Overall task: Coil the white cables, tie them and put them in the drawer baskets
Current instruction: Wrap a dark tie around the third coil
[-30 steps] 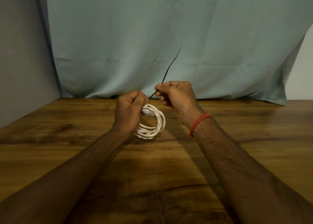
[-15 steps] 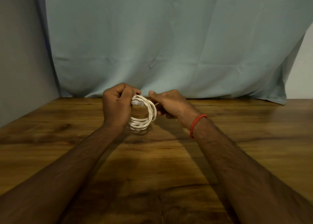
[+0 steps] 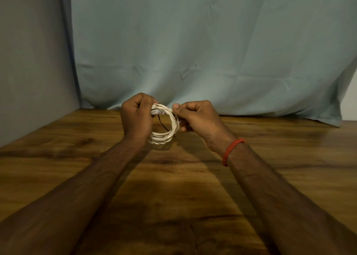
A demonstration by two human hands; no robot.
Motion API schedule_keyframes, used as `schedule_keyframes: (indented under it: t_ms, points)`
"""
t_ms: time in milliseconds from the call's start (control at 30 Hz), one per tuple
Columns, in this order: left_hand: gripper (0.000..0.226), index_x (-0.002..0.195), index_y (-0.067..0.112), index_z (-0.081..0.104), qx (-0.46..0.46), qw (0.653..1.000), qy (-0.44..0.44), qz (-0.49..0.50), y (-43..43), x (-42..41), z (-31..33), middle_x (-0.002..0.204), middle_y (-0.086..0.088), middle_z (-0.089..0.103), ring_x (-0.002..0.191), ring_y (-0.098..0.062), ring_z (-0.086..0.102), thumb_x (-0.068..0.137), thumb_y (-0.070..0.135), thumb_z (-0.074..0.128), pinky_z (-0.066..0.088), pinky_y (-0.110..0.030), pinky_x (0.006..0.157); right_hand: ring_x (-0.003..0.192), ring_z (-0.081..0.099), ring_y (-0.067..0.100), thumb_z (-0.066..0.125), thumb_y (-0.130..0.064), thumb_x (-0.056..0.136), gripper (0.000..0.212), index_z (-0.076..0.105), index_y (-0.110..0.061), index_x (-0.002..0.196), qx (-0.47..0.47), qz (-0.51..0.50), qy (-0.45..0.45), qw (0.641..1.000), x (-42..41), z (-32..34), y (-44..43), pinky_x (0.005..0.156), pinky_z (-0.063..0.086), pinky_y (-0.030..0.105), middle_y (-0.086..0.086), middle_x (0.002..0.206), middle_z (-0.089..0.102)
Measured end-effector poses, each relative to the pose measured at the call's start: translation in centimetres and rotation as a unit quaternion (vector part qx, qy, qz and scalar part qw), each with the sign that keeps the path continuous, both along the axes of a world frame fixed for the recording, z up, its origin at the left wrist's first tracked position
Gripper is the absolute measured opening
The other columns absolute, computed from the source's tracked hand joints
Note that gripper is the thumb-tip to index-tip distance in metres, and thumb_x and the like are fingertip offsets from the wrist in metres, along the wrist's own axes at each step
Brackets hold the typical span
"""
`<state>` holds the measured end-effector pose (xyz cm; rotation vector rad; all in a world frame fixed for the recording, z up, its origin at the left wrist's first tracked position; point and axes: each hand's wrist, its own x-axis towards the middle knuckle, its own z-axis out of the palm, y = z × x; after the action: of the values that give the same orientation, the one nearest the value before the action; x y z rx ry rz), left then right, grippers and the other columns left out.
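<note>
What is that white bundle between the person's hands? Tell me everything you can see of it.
The white cable is wound into a small round coil of several loops, matte in look. It is held upright, seemingly just above the wooden table. The left hand grips its upper left side, where a pale plug end sticks out; the right hand pinches its upper right side. A thin dark tie crosses the coil's opening; whether it is fastened cannot be told.
</note>
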<state>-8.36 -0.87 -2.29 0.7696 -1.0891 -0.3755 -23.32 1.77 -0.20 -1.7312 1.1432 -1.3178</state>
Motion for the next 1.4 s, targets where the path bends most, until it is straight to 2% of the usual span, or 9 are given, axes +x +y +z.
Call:
schedule_keyframes:
  t_ms: [200, 400, 467, 600, 733, 800, 1067, 1267, 1400]
  points:
    - [0.022, 0.061, 0.009, 0.061, 0.009, 1.000, -0.004, 0.014, 0.0, -0.1, -0.1, 0.055, -0.007, 0.053, 0.055, -0.019, 0.047, 0.078, 0.018, 0.052, 0.035, -0.029, 0.052, 0.065, 0.061, 0.022, 0.057, -0.045, 0.099, 0.047, 0.075, -0.005, 0.081, -0.049, -0.014, 0.075, 0.996, 1.0, -0.5, -0.4, 0.076, 0.055, 0.053, 0.021, 0.079, 0.072]
    - [0.030, 0.058, 0.009, 0.062, 0.034, 0.996, 0.082, 0.005, -0.6, 0.4, 0.3, 0.057, -0.012, 0.046, 0.056, -0.025, 0.040, 0.064, 0.038, 0.055, 0.033, -0.038, 0.055, 0.068, 0.063, 0.026, 0.053, -0.032, 0.104, 0.036, 0.074, -0.002, 0.104, 0.017, 0.031, -0.043, 0.998, 0.6, -0.7, -0.8, 0.058, 0.055, 0.030, 0.028, 0.092, 0.072]
    - [0.030, 0.059, 0.009, 0.062, 0.036, 0.995, 0.088, 0.000, -0.4, 0.3, 0.4, 0.058, -0.013, 0.046, 0.057, -0.026, 0.040, 0.063, 0.038, 0.055, 0.033, -0.037, 0.055, 0.070, 0.063, 0.022, 0.053, -0.037, 0.103, 0.041, 0.073, -0.001, 0.107, 0.031, 0.045, -0.033, 0.998, 0.3, -0.8, -0.7, 0.052, 0.053, 0.024, 0.022, 0.089, 0.072]
    - [0.023, 0.060, 0.008, 0.061, 0.048, 0.996, 0.076, -0.018, 0.1, -0.2, 0.4, 0.058, -0.013, 0.047, 0.056, -0.025, 0.041, 0.071, 0.027, 0.054, 0.032, -0.032, 0.052, 0.069, 0.063, 0.017, 0.050, -0.040, 0.104, 0.044, 0.073, -0.002, 0.104, -0.002, 0.060, -0.017, 0.998, 0.6, -0.7, -0.7, 0.062, 0.054, 0.030, 0.011, 0.083, 0.070]
    - [0.030, 0.052, 0.016, 0.058, 0.093, 0.986, 0.119, -0.075, 0.4, -0.9, 0.4, 0.061, -0.014, 0.050, 0.051, -0.024, 0.045, 0.081, 0.022, 0.055, 0.034, -0.024, 0.046, 0.089, 0.071, 0.012, 0.066, -0.025, 0.097, 0.021, 0.074, -0.017, 0.114, -0.064, 0.021, 0.038, 0.997, 0.1, -1.5, -1.6, 0.089, 0.059, 0.041, -0.002, 0.100, 0.077]
    - [0.035, 0.057, 0.015, 0.055, 0.113, 0.974, 0.147, -0.127, 0.4, -1.2, 0.4, 0.059, -0.010, 0.051, 0.042, -0.017, 0.046, 0.091, 0.016, 0.052, 0.035, -0.016, 0.040, 0.103, 0.069, 0.012, 0.075, -0.029, 0.086, 0.031, 0.074, -0.024, 0.117, -0.102, 0.031, 0.123, 0.987, -0.2, -1.9, -1.7, 0.096, 0.056, 0.046, -0.007, 0.108, 0.076]
    - [0.032, 0.062, 0.014, 0.038, 0.187, 0.902, 0.241, -0.307, 0.6, -0.9, 0.1, 0.040, 0.002, 0.039, 0.025, -0.008, 0.034, 0.092, 0.021, 0.047, 0.027, -0.010, 0.031, 0.083, 0.072, 0.005, 0.080, -0.024, 0.084, 0.019, 0.079, -0.018, 0.102, -0.205, -0.002, 0.202, 0.958, 0.0, -2.7, -1.5, 0.078, 0.059, 0.038, -0.003, 0.092, 0.079]
    - [0.027, 0.051, 0.018, 0.047, 0.191, 0.903, 0.211, -0.322, -0.1, -0.6, -0.2, 0.043, 0.003, 0.036, 0.029, -0.008, 0.029, 0.075, 0.027, 0.056, 0.022, -0.012, 0.034, 0.075, 0.069, 0.006, 0.069, -0.024, 0.092, 0.010, 0.079, -0.020, 0.092, -0.246, -0.036, 0.218, 0.944, -0.1, -2.6, -1.4, 0.071, 0.058, 0.038, -0.003, 0.083, 0.077]
    - [0.029, 0.067, 0.013, 0.064, 0.141, 0.963, 0.066, -0.220, 0.9, -1.4, -0.4, 0.048, 0.002, 0.050, 0.037, -0.009, 0.043, 0.093, 0.010, 0.052, 0.027, -0.014, 0.038, 0.079, 0.071, 0.012, 0.068, -0.032, 0.089, 0.013, 0.078, -0.024, 0.092, -0.262, -0.144, 0.197, 0.934, -1.5, -1.0, -2.1, 0.073, 0.059, 0.040, -0.008, 0.083, 0.077]
